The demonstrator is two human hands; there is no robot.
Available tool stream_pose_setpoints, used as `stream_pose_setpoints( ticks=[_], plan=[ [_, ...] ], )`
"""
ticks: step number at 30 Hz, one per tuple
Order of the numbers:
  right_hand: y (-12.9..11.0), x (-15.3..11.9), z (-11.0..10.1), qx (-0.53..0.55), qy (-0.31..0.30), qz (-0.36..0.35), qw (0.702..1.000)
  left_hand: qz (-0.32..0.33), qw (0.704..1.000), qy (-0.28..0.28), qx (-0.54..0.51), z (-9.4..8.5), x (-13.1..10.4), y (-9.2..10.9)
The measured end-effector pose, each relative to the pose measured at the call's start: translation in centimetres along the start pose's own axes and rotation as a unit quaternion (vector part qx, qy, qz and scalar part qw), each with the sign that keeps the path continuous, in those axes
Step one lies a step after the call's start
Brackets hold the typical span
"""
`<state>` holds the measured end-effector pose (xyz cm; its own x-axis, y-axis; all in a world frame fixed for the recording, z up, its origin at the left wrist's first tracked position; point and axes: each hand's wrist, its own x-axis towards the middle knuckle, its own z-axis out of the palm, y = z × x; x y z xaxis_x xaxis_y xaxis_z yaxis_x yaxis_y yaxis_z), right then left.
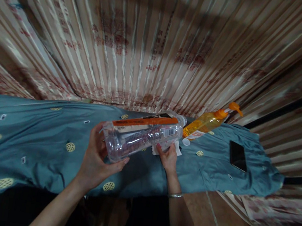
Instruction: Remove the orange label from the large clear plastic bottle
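A large clear plastic bottle (pixel 147 133) with an orange label lies tilted in the air, its neck toward the right. My left hand (pixel 97 162) is wrapped round its base end. Below the bottle's neck end, my right hand (pixel 168 157) has its fingers on a white tissue or cloth (pixel 179 149), partly hidden under the bottle. Just right of the neck, a small white cap (pixel 185 142) rests on the cloth cover. Behind it stands an orange pump bottle (pixel 205 124) with amber liquid, near neither hand's grip.
A teal cover with pineapple prints (pixel 51 127) spreads over the table. On its right part lies a black phone (pixel 238 155). Patterned curtains (pixel 155 52) hang behind and at both sides. Tiled floor shows at the lower right.
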<state>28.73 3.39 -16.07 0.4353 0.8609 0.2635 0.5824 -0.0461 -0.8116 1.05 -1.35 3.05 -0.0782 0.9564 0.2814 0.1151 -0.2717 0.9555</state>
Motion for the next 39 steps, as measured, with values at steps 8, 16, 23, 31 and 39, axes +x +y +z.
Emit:
stream_pose_setpoints(
  ticks=[8,16,23,31,39],
  plan=[
    [0.16,0.0,0.11,0.005,0.005,-0.013,1.0,0.015,1.0,0.013,-0.013,0.29,0.04,0.11],
    [0.17,0.04,-0.05,0.008,-0.005,-0.007,1.0,0.012,1.0,0.011,-0.019,0.43,-0.15,-0.14],
    [0.33,-0.18,0.12,0.015,0.005,-0.024,1.0,0.028,0.999,-0.02,-0.032,0.45,-0.14,0.11],
    [-0.01,-0.23,0.06,0.025,0.008,-0.026,0.999,0.021,0.999,-0.027,-0.027,0.32,-0.36,-0.16],
    [-0.5,-0.26,-0.06,0.03,0.007,-0.01,0.999,0.014,1.0,-0.022,0.008,0.3,-0.4,0.2]
  ],
)
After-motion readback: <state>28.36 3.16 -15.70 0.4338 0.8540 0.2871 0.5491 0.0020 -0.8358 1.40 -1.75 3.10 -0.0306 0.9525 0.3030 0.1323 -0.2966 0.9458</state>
